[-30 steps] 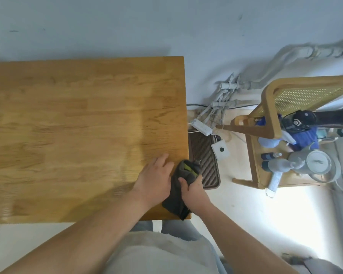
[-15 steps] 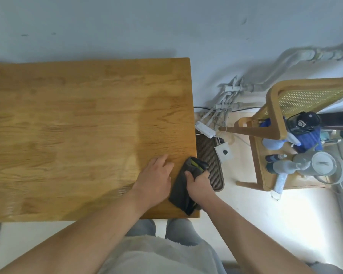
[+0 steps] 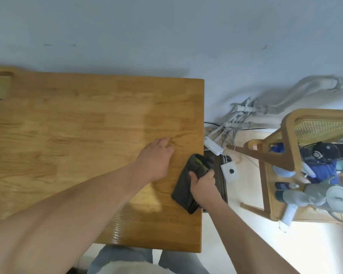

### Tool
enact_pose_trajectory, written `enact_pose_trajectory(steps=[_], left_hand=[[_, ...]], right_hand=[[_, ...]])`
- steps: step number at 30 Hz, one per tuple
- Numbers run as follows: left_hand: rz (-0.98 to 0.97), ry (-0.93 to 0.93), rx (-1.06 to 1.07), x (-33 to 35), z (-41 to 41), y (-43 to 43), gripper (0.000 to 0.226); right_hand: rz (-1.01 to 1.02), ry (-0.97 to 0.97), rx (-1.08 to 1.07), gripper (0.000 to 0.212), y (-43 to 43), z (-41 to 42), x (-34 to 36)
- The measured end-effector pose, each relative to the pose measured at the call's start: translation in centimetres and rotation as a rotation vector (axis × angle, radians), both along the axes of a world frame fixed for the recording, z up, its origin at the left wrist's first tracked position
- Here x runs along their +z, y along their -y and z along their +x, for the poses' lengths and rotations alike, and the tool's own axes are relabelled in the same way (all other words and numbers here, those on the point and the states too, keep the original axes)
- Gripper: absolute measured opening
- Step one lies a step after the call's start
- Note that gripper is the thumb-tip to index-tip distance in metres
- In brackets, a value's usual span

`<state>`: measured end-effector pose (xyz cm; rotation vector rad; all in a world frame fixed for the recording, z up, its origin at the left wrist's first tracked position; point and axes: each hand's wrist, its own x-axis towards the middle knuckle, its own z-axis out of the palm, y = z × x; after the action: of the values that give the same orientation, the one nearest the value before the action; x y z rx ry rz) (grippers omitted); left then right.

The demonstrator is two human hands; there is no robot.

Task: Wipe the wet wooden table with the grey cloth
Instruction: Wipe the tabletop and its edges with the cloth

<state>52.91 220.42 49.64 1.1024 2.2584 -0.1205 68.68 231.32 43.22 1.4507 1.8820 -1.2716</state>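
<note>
The wooden table (image 3: 71, 139) fills the left and middle of the head view; a shiny patch shows near its front edge. A folded dark grey cloth (image 3: 186, 184) with a green strip lies at the table's right edge. My right hand (image 3: 204, 185) grips the cloth from the right, thumb on top. My left hand (image 3: 156, 161) rests palm-down on the tabletop just left of the cloth, apart from it, with the fingers bent at the tips.
A wooden rattan chair (image 3: 289, 139) at the right carries spray bottles (image 3: 289, 194) and a blue cloth. A white power strip (image 3: 213, 148), cables and a dark ridged mat (image 3: 220, 175) lie on the floor beside the table. The wall runs behind.
My left hand has slid forward and left across the table, away from the cloth. My right hand stays gripping the cloth at the right edge. The view has shifted right.
</note>
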Motion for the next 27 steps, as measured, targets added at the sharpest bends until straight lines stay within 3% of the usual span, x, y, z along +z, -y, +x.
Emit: enact_pose_trajectory(steps=[8, 12, 20, 27], left_hand=[[-0.025, -0.054, 0.091, -1.7, -3.7, -4.5, 0.073], [-0.09, -0.05, 0.129, -2.6, -3.9, -4.5, 0.071], [-0.255, 0.056, 0.002, -1.4, -6.7, -5.1, 0.101], [-0.233, 0.083, 0.061, -2.6, -6.0, -4.6, 0.11]], right_hand=[[-0.005, 0.063, 0.089, 0.08, -0.8, -0.1, -1.0], [0.005, 0.005, 0.116, 0.072, -4.7, -5.3, -1.2], [0.005, -0.088, 0.088, 0.08, -12.4, -17.8, -0.2], [0.06, -0.131, 0.052, 0.076, -16.7, -25.2, -1.2]])
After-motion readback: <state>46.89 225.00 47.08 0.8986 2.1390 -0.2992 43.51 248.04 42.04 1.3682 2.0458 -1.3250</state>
